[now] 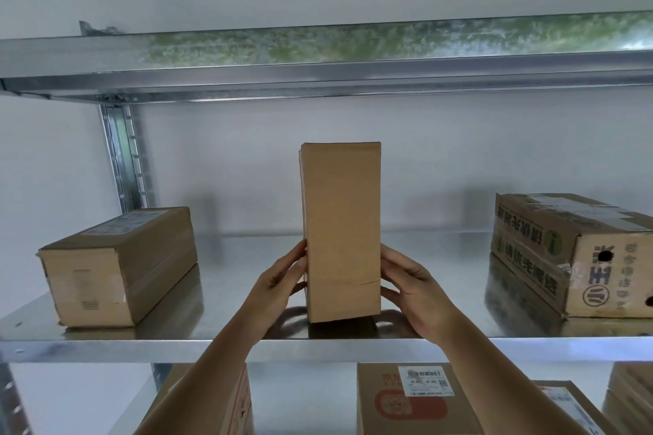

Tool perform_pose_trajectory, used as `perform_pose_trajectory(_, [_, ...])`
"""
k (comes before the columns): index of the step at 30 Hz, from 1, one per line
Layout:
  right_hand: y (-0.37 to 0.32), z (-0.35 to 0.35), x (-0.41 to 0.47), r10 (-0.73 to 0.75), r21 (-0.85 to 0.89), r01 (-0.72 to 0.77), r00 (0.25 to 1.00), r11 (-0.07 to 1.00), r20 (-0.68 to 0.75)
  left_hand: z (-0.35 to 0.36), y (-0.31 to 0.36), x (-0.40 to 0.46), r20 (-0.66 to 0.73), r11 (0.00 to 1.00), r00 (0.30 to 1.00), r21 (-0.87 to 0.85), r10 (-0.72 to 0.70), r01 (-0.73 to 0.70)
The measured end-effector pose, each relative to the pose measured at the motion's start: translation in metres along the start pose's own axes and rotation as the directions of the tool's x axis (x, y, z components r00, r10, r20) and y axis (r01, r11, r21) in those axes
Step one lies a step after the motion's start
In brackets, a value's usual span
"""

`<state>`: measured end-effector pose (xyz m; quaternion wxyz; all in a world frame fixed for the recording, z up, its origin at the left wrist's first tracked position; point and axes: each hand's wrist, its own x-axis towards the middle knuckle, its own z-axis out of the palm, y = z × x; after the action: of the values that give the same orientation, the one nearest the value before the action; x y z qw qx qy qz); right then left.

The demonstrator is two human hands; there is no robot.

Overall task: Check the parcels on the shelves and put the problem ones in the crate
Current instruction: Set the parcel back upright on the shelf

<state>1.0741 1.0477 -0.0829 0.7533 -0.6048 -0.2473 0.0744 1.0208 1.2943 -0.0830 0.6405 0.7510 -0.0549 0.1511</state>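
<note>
Tall parcel (342,233) stands on end near the shelf (219,348) front edge, midway along it, long axis vertical. Left hand (282,275) and right hand (413,288) grip its lower 2 sides, equally near, fingers curled on cardboard, both forearms reaching upward from below.

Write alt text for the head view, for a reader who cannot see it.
Two hands, the left hand and right hand, hold a tall plain cardboard box upright on a metal shelf. A flat-lying box sits to its left, a printed box to its right; more parcels show on the shelf below.
</note>
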Motion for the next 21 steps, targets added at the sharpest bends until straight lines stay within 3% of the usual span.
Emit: perform_pose_trajectory(21, [0.0079,-0.0067,0.0053,0.055,-0.03,-0.053,0.997,0.998,0.053,0.0011,0.0,0.0013,0.06,0.998,0.996,0.006,-0.064,0.064])
